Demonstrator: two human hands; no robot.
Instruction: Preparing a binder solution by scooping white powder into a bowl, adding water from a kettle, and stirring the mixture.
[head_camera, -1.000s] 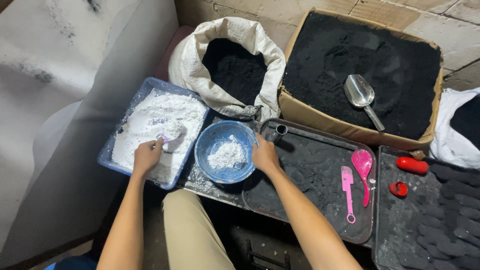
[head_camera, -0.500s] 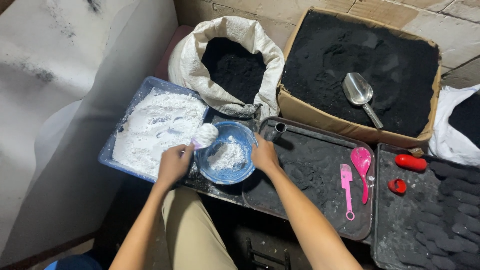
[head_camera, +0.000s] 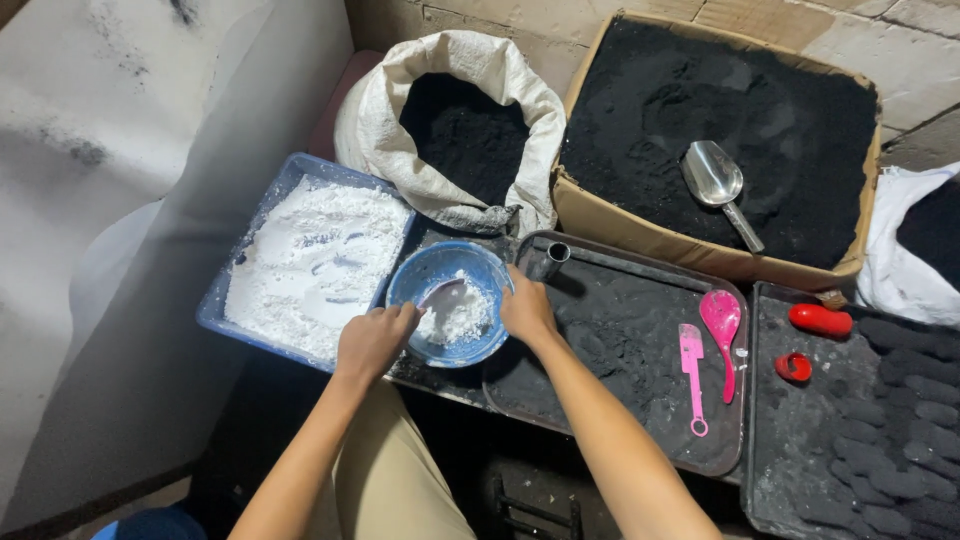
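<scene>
Hands at blue bowl (head_camera: 450, 305), white powder inside.
I see my left hand (head_camera: 375, 340) clenched on a small spoon (head_camera: 440, 292) tipped into the bowl; my right hand (head_camera: 525, 310) grips the bowl's rim. Bowl sits between the blue tray (head_camera: 240, 290) of white powder and a black tray (head_camera: 620, 330).

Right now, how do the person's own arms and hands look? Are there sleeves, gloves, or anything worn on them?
Both arms are bare up to the frame edge: no sleeves, gloves, watch or rings show. The left hand and right hand are bare too, with a little pale powder on the fingers. Below them, khaki trousers cover the person's legs.
</scene>
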